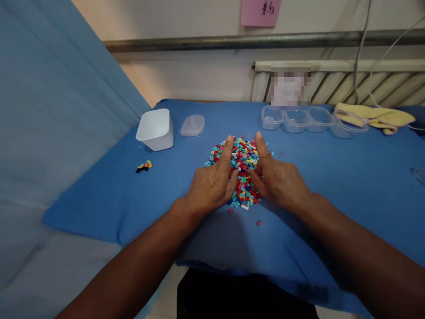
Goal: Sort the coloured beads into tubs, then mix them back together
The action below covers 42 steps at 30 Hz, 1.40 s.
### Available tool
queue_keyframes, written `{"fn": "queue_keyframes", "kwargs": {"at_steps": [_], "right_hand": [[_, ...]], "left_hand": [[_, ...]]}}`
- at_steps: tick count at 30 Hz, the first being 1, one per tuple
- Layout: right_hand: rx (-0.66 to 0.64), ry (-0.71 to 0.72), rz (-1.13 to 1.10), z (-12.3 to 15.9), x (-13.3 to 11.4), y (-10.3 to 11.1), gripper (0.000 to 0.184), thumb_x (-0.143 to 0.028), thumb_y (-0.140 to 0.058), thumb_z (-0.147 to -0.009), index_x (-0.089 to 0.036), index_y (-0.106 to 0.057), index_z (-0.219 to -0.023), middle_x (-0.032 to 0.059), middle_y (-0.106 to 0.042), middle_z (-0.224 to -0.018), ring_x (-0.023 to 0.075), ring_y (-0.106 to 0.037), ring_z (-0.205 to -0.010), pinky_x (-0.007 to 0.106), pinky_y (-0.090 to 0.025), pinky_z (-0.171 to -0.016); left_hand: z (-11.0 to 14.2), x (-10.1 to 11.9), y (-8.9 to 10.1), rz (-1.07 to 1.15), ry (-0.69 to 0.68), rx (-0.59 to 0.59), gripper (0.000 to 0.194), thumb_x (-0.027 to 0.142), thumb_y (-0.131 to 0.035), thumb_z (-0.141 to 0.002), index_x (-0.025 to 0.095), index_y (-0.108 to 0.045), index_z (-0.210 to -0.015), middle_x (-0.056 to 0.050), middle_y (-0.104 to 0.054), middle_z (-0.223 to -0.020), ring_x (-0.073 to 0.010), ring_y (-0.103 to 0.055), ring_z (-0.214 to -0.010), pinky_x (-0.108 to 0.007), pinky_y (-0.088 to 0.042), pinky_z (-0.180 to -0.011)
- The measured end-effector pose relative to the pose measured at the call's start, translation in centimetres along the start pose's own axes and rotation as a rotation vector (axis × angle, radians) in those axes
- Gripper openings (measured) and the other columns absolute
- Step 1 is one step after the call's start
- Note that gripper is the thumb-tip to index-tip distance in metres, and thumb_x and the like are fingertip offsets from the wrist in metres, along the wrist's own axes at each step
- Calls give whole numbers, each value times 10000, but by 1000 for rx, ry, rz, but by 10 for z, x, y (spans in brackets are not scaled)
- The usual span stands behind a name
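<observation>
A heap of small building bricks (245, 186) in red, blue, yellow and white lies on the blue cloth (212, 246). My left hand (214, 177) stands on edge at the heap's left side, fingers stretched forward and thumb apart. On the right side my right hand (277, 175) is held the same way, its palm turned toward the left one. Both hands touch or nearly touch the bricks, and neither grips anything. Two loose red bricks (259, 223) lie on the cloth nearer to me.
A white tub (156, 130) stands at the back left, beside stacked clear lids (193, 125). Several yellow, orange and black pieces (144, 166) lie in front of it. Clear plastic containers (297, 122) line the back right, with a yellow cloth (373, 116) over one. A radiator (335, 84) is behind.
</observation>
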State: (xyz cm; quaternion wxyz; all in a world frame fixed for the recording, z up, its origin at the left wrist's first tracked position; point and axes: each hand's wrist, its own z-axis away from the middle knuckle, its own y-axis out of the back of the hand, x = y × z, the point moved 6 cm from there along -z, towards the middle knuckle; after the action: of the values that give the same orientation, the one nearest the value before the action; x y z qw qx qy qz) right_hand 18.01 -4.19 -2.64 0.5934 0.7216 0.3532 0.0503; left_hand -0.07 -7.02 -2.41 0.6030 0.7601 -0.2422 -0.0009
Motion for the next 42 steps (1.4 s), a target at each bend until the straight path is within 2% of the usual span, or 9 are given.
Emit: {"fn": "queue_keyframes", "kwargs": {"at_steps": [3, 11, 15, 18, 21, 26, 31, 36, 42], "right_hand": [[-15, -12, -21, -1, -4, -2, 978, -351, -458, -1118, -215, 192, -1836, 151, -855, -1095, 355, -811, -854, 501, -659, -791], [39, -80, -48, 0, 1, 4, 1030, -429, -512, -1089, -180, 141, -1847, 142, -840, -973, 384, -801, -835, 555, -669, -813], [107, -98, -25, 1, 4, 14, 956, -492, -495, -1116, -222, 28, -1869, 114, -838, -955, 372, -799, -856, 534, -671, -828], [118, -84, 1, 3, 13, 21, 833, -564, -485, -1127, -240, -228, -1852, 170, -842, -1182, 408, -793, -1058, 560, -658, -907], [32, -79, 50, 7, 35, 26, 735, -630, -473, -1123, -184, -527, -1704, 231, -777, -1399, 456, -736, -1264, 612, -618, -1026], [-310, -97, 50, 20, 70, 24, 854, -798, -715, -926, -175, -706, -1511, 215, -794, -1322, 422, -782, -1123, 546, -633, -977], [-406, -78, 9, 24, 54, 8, 766, -603, -908, -810, -184, -721, -1423, 209, -761, -1303, 398, -772, -1071, 508, -627, -927], [-320, -44, -65, 3, 27, -12, 596, -484, -861, -880, -155, -694, -1348, 213, -766, -1277, 384, -740, -1127, 457, -587, -935], [-232, -92, -377, -15, 19, -29, 601, -178, -802, -802, -166, -661, -1386, 134, -815, -1185, 290, -743, -965, 371, -567, -824]], "left_hand": [[2, 3, 3, 39, 0, 44, 893, 411, -424, -1156, 106, 118, -1797, -96, -806, -1007, -230, -729, -756, -355, -591, -742], [8, 2, 10, 105, 43, 148, 917, 541, -432, -1167, 188, 109, -1817, -171, -785, -1279, -236, -769, -870, -346, -638, -770], [7, 0, 12, 92, 27, 176, 817, 543, -378, -1181, 207, -14, -1831, -170, -782, -1304, -253, -762, -940, -389, -659, -882], [2, -2, 15, 37, -3, 166, 717, 541, -438, -1164, 222, -289, -1788, -173, -735, -1430, -313, -731, -1209, -476, -607, -1101], [-3, -11, 24, 0, 6, 106, 685, 620, -501, -1130, 178, -529, -1653, -198, -622, -1613, -378, -581, -1500, -538, -470, -1285], [15, -26, 37, -27, 154, -249, 966, 810, -614, -1006, 249, -378, -1756, -187, -470, -1782, -450, -488, -1610, -604, -471, -1271], [39, -1, 26, -93, 213, -425, 1152, 763, -797, -892, 253, -264, -1777, -246, -455, -1767, -510, -625, -1466, -575, -581, -1101], [22, 19, 1, -24, 236, -350, 999, 552, -761, -974, 130, -270, -1734, -332, -442, -1724, -501, -602, -1494, -582, -552, -1162], [-4, 12, -9, 231, 212, -242, 905, 298, -821, -849, 149, -417, -1645, -247, -611, -1611, -430, -649, -1450, -540, -571, -1179]]}}
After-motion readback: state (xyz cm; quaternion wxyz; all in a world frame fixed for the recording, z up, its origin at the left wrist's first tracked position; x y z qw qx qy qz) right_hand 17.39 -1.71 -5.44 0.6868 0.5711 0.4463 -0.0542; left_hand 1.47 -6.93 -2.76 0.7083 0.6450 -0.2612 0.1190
